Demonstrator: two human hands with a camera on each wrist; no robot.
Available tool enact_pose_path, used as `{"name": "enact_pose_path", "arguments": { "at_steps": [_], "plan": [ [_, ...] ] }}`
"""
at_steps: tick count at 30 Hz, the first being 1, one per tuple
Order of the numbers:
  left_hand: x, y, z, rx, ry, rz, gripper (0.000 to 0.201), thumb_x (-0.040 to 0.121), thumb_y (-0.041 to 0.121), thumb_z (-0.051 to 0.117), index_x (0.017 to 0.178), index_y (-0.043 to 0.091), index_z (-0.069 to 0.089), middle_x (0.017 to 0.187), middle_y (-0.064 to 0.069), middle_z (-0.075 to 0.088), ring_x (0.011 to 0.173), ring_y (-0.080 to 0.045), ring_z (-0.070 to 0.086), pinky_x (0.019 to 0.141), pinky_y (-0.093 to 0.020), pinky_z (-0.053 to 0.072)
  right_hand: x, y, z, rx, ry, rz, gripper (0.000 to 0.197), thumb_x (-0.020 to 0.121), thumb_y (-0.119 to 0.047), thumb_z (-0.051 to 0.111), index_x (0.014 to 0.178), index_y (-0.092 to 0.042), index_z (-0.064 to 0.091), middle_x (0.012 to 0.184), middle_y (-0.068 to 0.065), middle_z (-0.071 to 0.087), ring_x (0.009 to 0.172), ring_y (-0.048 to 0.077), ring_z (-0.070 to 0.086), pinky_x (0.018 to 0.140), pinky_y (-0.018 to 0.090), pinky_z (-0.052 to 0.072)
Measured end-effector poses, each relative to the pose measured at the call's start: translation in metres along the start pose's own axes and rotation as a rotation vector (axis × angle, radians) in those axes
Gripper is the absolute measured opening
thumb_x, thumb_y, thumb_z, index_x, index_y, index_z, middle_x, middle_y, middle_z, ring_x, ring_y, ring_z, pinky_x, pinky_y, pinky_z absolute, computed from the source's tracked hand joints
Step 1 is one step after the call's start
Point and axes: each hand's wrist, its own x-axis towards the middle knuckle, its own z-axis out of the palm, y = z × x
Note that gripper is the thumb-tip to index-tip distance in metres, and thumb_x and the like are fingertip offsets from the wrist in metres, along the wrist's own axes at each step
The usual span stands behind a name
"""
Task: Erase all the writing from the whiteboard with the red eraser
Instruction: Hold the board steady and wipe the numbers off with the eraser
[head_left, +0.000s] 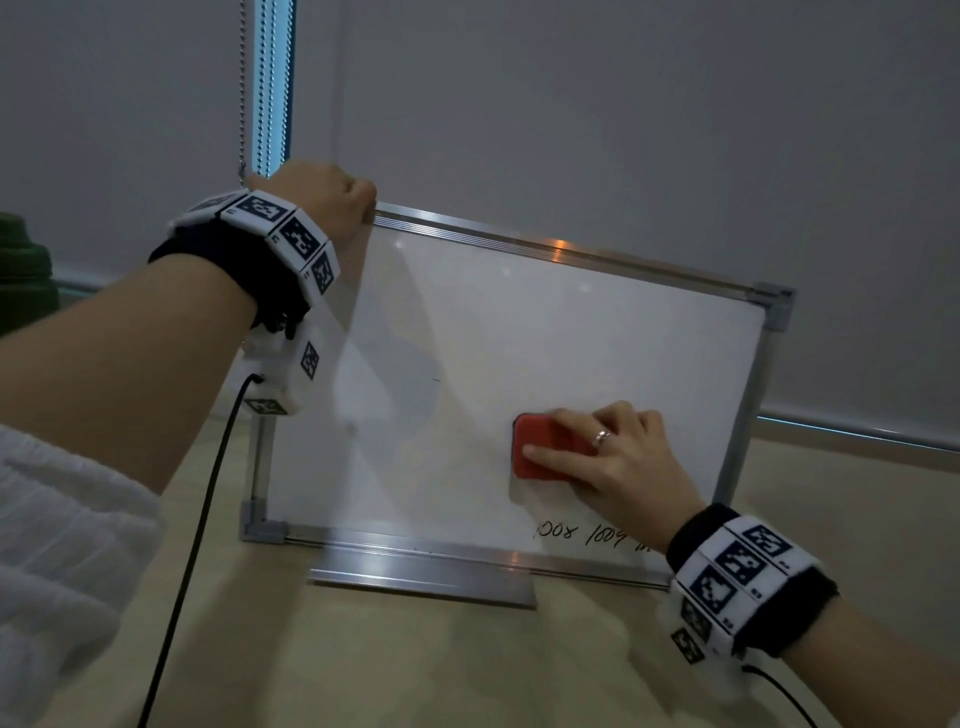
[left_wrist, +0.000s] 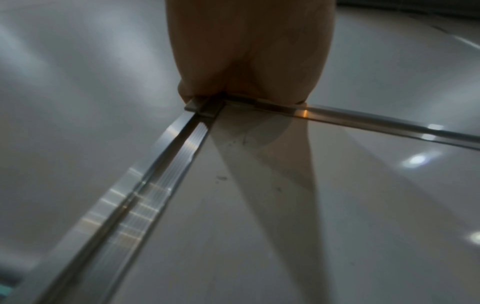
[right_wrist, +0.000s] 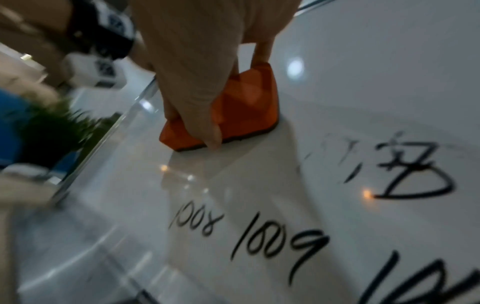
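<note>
Whiteboard work is partway along, by my reading: most of the white surface looks wiped, but black writing remains low on the right side, numbers like 1008 and 1009 plus a larger character further right. The board stands tilted back on a pale tan table, its metal tray along the bottom edge.

The left hand is curled over the board's top left corner, gripping the metal frame; the wrist view shows the palm pressed right onto the corner piece. That hold is probably there to steady the board, since a leaning board could slide or tip under a sideways wipe.

The right hand holds the red eraser flat against the board, thumb on its near edge and fingers curled over the top, with a ring on one finger. The eraser sits just above the remaining numbers, not yet on them, so a downward pass seems the natural next stroke.

Both wrists wear bands with black and white square markers, and a black cable trails from the left one. Behind the board hangs a grey roller blind with a bead chain beside a narrow strip of blue light. A dark green object sits at the far left, too cropped to identify
</note>
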Motion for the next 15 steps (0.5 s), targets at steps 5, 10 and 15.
{"name": "enact_pose_path", "arguments": {
  "at_steps": [5, 10, 15],
  "plan": [
    [0.002, 0.022, -0.003, 0.089, -0.054, 0.082, 0.041, 0.094, 0.027, 0.028, 0.078, 0.007, 0.061, 0.087, -0.015, 0.061, 0.099, -0.034, 0.053, 0.11, -0.051, 0.018, -0.015, -0.013, 0.009, 0.055, -0.024, 0.022, 0.048, 0.07, -0.02, 0.059, 0.111, -0.045, 0.054, 0.123, -0.009, 0.048, 0.081, 0.022, 0.041, 0.067, 0.033, 0.029],
    [-0.004, 0.075, 0.021, -0.115, -0.083, 0.242, 0.042, 0.094, 0.029, 0.028, 0.103, 0.011, 0.064, 0.107, -0.013, 0.062, 0.105, -0.03, 0.056, 0.096, -0.037, 0.03, -0.03, -0.025, 0.01, 0.04, -0.236, -0.225, 0.033, 0.079, -0.031, 0.042, 0.099, -0.047, 0.064, 0.109, -0.011, 0.063, 0.078, 0.019, 0.04, 0.058, 0.034, 0.043],
    [-0.004, 0.085, 0.026, -0.138, -0.027, 0.223, 0.037, 0.095, 0.028, 0.026, 0.09, 0.02, 0.062, 0.089, -0.005, 0.053, 0.089, -0.025, 0.048, 0.101, -0.039, 0.022, -0.041, 0.009, -0.003, -0.053, -0.295, -0.403, 0.039, 0.073, -0.023, 0.054, 0.101, -0.049, 0.061, 0.11, -0.013, 0.062, 0.08, 0.018, 0.038, 0.06, 0.032, 0.042]
  ]
}}
